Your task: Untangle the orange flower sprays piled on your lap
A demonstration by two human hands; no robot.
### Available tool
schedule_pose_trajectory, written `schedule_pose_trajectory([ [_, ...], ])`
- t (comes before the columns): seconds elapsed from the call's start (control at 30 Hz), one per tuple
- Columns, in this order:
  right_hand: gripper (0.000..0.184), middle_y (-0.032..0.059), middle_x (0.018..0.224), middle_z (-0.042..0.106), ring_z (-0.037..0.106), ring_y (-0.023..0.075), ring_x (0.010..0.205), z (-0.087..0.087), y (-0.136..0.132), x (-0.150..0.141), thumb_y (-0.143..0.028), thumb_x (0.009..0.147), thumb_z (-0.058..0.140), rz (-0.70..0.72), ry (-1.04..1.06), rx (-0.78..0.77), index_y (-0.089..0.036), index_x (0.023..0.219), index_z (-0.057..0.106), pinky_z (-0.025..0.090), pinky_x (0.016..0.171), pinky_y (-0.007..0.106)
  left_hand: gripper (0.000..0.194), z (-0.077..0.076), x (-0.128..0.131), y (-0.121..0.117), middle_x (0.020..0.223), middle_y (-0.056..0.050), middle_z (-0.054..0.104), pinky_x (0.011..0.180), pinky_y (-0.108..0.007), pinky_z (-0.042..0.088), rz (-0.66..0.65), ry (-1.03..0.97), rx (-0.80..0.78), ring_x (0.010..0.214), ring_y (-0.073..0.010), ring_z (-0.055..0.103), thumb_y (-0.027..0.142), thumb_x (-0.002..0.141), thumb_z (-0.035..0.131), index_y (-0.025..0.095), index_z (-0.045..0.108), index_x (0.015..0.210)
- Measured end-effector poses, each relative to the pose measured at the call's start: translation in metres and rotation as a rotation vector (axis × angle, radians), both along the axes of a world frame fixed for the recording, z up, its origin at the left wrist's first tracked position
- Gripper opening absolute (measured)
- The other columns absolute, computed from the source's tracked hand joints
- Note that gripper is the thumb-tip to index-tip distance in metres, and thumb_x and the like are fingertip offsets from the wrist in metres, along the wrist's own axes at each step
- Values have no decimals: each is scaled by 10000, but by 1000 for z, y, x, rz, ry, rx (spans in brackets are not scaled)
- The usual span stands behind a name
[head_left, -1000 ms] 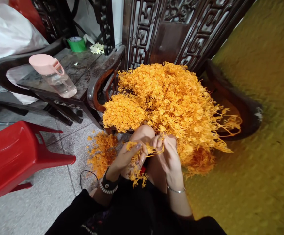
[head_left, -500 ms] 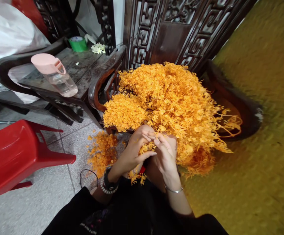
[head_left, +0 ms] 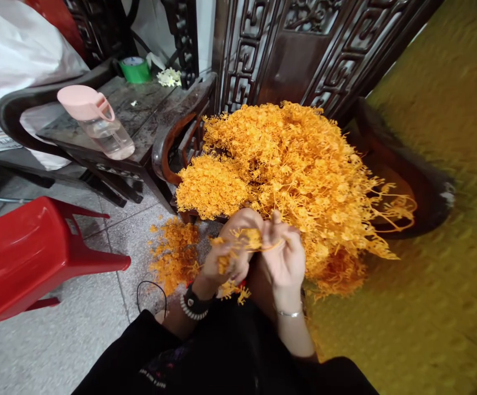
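Note:
A big heap of orange plastic flower sprigs fills the seat of a dark carved wooden chair in front of me. Over my knee, my left hand is closed around a small bunch of orange sprigs. My right hand pinches the same bunch from the right, fingers curled, thumb up. A beaded bracelet and a watch sit on my left wrist, a thin bangle on my right. A few sprigs hang below my left hand.
Loose orange bits lie on the tiled floor at the chair's foot. A red plastic stool stands at the left. A dark side table holds a pink-lidded bottle, green tape and white flowers. Yellow fabric covers the right.
Both hands stayed together over my knee, working the small bunch. The left hand turned and dropped slightly, and the right hand's fingers folded in. The view shifted a little.

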State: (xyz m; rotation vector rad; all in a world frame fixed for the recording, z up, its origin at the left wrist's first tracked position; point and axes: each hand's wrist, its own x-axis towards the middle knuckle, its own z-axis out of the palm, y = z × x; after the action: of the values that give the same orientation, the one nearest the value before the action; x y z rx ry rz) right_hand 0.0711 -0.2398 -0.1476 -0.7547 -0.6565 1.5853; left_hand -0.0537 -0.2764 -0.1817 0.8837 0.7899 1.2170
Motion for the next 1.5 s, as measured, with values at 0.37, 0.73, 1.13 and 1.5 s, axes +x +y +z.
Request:
schedule_pose_trajectory([
  [0.37,299,-66,1157,637,541,95,1168,1,5,12,-188,839,406,-31,60,-85,-290,1000,636,413,1070,370,297,4,-13,4,834,-62,695,684,-294,478,209,296,90,745,-183,626,379,841,458,156,637,922],
  [0.73,218,-103,592,565,409,-36,328,10,-3,17,-231,843,425,206,290,-126,-230,977,597,383,381,27,187,1,-25,5,609,21,504,576,-234,329,310,674,169,592,-122,457,209,811,398,169,501,660],
  [1.13,198,-197,355,307,-83,-46,166,14,-4,39,-211,879,341,222,196,-24,-189,870,538,44,249,58,241,-6,-34,1,614,7,522,552,-236,407,400,574,93,582,-124,489,322,847,377,179,519,715],
  [1.5,74,-160,377,388,-96,-42,237,24,5,60,-145,832,504,74,330,-45,-180,851,566,32,187,11,92,-12,-94,122,1059,-128,533,997,-469,324,780,1139,231,1097,-299,456,245,807,471,172,520,830],
])
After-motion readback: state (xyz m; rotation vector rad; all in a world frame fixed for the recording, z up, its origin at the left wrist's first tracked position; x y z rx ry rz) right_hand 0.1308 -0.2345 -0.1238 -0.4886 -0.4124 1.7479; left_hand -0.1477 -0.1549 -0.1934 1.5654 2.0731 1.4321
